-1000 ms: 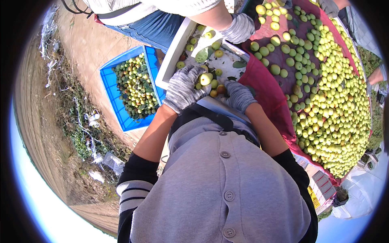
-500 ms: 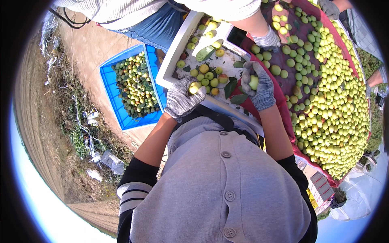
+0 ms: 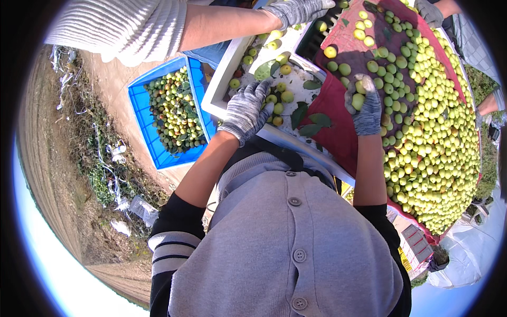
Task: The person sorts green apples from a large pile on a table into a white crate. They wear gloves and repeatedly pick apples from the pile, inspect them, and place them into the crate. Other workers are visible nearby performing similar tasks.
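My left hand (image 3: 245, 113), in a grey knit glove, is over the near left side of a white tray (image 3: 215, 101). Its fingers are stretched out, close to several small round green fruits (image 3: 286, 96) on the tray, and none shows in its grasp. To the right, my right hand (image 3: 369, 111), gloved alike, is curled around green fruit (image 3: 358, 101); a second one seems to sit at its fingertips. That hand is above the red cloth (image 3: 338, 119), beside loose green fruits (image 3: 390, 87). Green leaves (image 3: 320, 120) lie in the tray between my hands.
A large pile of yellow-green fruit (image 3: 433, 169) covers the right side. On the ground at left stands a blue crate (image 3: 141, 124) holding fruit. A co-worker's gloved hand (image 3: 301, 11) reaches over the tray's far end, near a dark crate (image 3: 311, 39). Another person's gloved hand (image 3: 429, 13) is at far right.
My right hand has moved right from the tray to above the red cloth, carrying fruit. My left hand has opened and no longer shows its yellowish fruit. The co-worker's hand has drawn back leftward.
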`<move>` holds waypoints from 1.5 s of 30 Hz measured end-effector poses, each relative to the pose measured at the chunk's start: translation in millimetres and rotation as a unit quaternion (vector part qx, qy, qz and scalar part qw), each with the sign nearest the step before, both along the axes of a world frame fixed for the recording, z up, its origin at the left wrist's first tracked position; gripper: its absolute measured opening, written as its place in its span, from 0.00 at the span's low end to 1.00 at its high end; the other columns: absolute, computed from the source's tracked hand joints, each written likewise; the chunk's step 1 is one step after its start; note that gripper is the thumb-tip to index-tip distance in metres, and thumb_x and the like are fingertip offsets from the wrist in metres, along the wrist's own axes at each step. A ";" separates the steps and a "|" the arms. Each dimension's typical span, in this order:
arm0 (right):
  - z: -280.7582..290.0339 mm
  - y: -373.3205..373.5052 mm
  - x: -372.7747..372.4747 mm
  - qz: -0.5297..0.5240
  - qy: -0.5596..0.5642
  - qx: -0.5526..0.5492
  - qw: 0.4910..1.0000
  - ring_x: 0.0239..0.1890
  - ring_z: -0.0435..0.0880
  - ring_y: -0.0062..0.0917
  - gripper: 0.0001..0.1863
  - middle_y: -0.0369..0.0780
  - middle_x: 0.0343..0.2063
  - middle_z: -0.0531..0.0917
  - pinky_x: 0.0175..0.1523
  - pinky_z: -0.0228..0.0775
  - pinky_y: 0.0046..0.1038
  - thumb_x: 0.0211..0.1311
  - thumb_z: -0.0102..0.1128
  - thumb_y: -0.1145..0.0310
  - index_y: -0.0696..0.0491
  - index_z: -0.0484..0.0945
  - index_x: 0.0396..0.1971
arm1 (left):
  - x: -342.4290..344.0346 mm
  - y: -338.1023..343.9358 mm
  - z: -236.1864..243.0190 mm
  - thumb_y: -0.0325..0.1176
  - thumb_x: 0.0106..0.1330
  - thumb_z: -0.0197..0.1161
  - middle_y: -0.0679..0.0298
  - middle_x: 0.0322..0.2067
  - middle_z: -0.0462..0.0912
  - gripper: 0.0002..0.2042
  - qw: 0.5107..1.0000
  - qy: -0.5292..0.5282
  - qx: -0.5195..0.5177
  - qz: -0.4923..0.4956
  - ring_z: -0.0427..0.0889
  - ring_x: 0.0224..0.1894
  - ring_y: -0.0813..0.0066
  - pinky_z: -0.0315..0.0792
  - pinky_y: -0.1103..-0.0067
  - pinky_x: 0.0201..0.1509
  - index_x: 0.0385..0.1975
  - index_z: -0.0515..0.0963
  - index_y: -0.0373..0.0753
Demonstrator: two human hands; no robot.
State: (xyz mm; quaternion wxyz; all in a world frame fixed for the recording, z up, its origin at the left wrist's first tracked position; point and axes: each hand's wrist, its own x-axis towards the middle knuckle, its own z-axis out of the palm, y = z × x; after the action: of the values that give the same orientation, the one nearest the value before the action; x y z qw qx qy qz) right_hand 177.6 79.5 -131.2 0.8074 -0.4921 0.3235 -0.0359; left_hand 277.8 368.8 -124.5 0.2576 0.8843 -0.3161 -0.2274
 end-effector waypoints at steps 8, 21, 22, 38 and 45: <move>-6.3 -61.8 -18.4 0.122 0.292 -0.735 0.599 0.45 0.78 0.36 0.23 0.44 0.48 0.76 0.50 0.72 0.34 0.59 0.63 0.61 0.49 0.74 0.54 | 63.1 -26.1 -43.3 0.40 0.58 0.62 0.51 0.64 0.62 0.32 0.985 -0.145 0.081 -0.053 0.59 0.67 0.53 0.53 0.65 0.71 0.64 0.62 0.40; -4.0 45.0 74.3 0.193 -0.132 -0.615 0.753 0.45 0.79 0.36 0.15 0.40 0.44 0.80 0.52 0.70 0.35 0.52 0.61 0.73 0.49 0.79 0.43 | 178.6 -168.3 -81.8 0.34 0.68 0.45 0.54 0.65 0.63 0.22 0.933 -0.271 0.222 -0.079 0.60 0.67 0.55 0.57 0.67 0.69 0.62 0.66 0.43; -3.4 47.2 74.7 0.202 -0.132 -0.607 0.758 0.45 0.79 0.36 0.16 0.40 0.44 0.80 0.52 0.70 0.35 0.52 0.61 0.73 0.49 0.79 0.43 | 184.1 -176.8 -82.6 0.36 0.66 0.50 0.53 0.64 0.64 0.22 0.927 -0.260 0.252 -0.098 0.63 0.66 0.54 0.59 0.66 0.68 0.61 0.68 0.42; -25.4 92.0 17.8 0.295 -0.027 -0.551 0.780 0.54 0.75 0.40 0.26 0.45 0.57 0.72 0.59 0.67 0.38 0.54 0.53 0.75 0.49 0.72 0.57 | 93.2 -40.6 -58.3 0.40 0.67 0.52 0.50 0.58 0.69 0.19 0.973 0.003 0.159 -0.164 0.65 0.62 0.49 0.58 0.62 0.68 0.56 0.72 0.43; -72.0 103.4 46.8 0.317 -0.004 -0.563 0.764 0.59 0.70 0.44 0.25 0.49 0.58 0.70 0.63 0.62 0.41 0.59 0.53 0.70 0.51 0.69 0.58 | 89.1 -8.0 -80.7 0.38 0.73 0.45 0.55 0.59 0.71 0.17 0.962 0.248 0.056 -0.096 0.65 0.63 0.59 0.55 0.71 0.69 0.56 0.72 0.43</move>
State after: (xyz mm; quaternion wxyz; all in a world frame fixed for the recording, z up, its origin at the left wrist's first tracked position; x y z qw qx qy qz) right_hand 224.4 182.9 -203.3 0.3522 -0.9324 0.0677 0.0440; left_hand 366.9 360.8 -205.3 0.2549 0.7787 -0.3122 -0.4807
